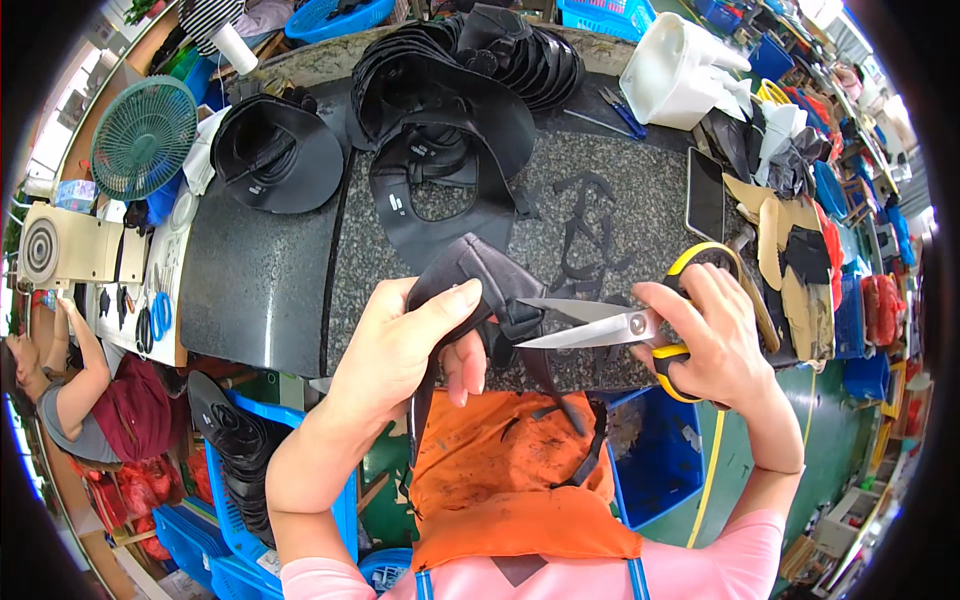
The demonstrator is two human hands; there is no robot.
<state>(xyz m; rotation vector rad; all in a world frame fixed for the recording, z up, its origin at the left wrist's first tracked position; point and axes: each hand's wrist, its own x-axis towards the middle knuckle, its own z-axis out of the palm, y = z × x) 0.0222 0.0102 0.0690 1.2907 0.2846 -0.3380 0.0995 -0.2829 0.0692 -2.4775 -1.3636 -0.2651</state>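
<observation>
My left hand (400, 335) pinches a black leather shoe upper (478, 275) above my lap, thumb on top and fingers curled beneath. A narrow black strip (545, 365) hangs down from it. In my right hand (715, 325) are scissors (600, 325) with yellow-and-black handles, my fingers through the loops. Their blades are apart and point left at the upper's right edge; whether they touch it I cannot tell. Just beyond the upper lies another black upper (400, 215) on the speckled stone worktop (535, 205). Several thin black offcuts (590, 225) are scattered to its right.
Stacked black uppers (470, 75) fill the far side, with more (275, 155) at the left. A phone (704, 193), pliers (625, 115) and a white bin (665, 75) stand or lie right. Blue crates (655, 460) flank my orange apron (500, 450). A person works at far left.
</observation>
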